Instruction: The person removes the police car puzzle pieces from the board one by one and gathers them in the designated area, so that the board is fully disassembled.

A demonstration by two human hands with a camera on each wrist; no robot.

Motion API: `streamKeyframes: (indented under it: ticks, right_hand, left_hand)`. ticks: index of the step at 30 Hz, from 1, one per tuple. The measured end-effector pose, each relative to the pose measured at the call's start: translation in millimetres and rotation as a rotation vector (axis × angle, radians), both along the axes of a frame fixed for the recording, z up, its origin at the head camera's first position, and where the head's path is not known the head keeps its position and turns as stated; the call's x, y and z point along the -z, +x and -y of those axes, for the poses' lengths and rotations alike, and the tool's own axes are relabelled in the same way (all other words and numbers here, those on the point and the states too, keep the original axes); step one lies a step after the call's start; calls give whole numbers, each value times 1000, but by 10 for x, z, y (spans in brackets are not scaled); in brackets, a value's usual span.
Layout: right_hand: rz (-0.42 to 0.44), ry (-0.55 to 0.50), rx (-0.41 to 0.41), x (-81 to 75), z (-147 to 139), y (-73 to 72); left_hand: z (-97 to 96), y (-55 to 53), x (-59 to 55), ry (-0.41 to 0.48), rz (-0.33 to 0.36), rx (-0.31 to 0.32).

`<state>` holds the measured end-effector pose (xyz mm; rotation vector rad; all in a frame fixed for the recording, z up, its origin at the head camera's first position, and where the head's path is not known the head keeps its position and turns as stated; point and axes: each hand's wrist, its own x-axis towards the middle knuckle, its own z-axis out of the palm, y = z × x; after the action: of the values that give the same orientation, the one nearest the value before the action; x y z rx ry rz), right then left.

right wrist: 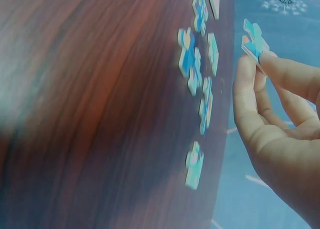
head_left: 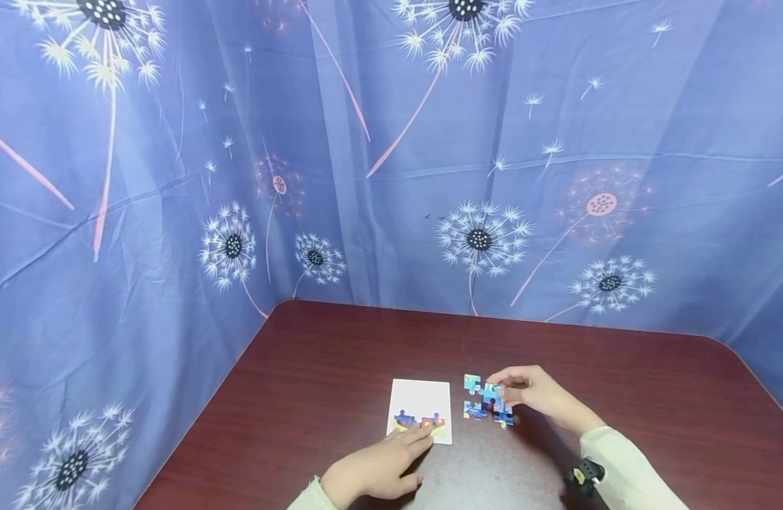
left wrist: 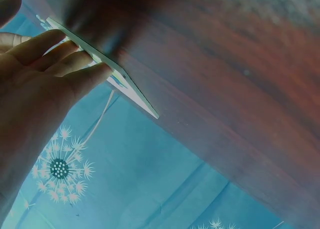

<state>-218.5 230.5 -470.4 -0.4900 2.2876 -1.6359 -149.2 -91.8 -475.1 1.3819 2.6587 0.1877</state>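
My left hand [head_left: 385, 462] rests with extended fingers on the lower edge of a white puzzle board [head_left: 423, 397]. Two joined-looking coloured pieces, one a blue and yellow puzzle piece [head_left: 404, 418], lie along the board's lower part, partly covered by the fingers. In the left wrist view the fingertips touch the thin board [left wrist: 135, 95]. To the right of the board, my right hand [head_left: 547, 395] pinches a blue puzzle piece [right wrist: 256, 41] between thumb and fingers, raised above the table in the right wrist view.
Several loose puzzle pieces, among them a blue puzzle piece [head_left: 474, 409], lie just right of the board. All are on a dark red-brown wooden table [head_left: 340, 354]. A blue dandelion-print curtain [head_left: 391, 234] hangs along its back and left edges.
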Motion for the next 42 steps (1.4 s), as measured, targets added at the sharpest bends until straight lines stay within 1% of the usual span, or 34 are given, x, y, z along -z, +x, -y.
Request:
streamKeyframes:
  ticks: [2, 7, 12, 20, 24, 30, 34, 38, 42]
  right_hand:
    - [-9, -2, 2, 0, -58, 10]
    - [3, 4, 14, 4, -190, 42]
    - [33, 4, 35, 12, -323, 77]
    - [91, 11, 68, 50, -543, 158]
    - [118, 13, 79, 93, -614, 188]
    - [146, 28, 52, 130, -677, 228]
    - [154, 36, 25, 142, -691, 245]
    - [135, 41, 12, 148, -679, 247]
    - [113, 58, 22, 147, -668, 241]
  left_hand:
    - [0, -3, -1, -1, 0, -3]
    - [4, -12, -3, -9, 14, -5]
    - [12, -16, 7, -8, 51, -7]
    - [13, -6, 4, -8, 71, -18]
    - [15, 3, -9, -11, 58, -14]
    - [18, 1, -2, -6, 17, 0]
    - [18, -2, 15, 0, 28, 0]
    - [16, -6, 25, -1, 39, -4]
    - [7, -9, 23, 1, 5, 0]
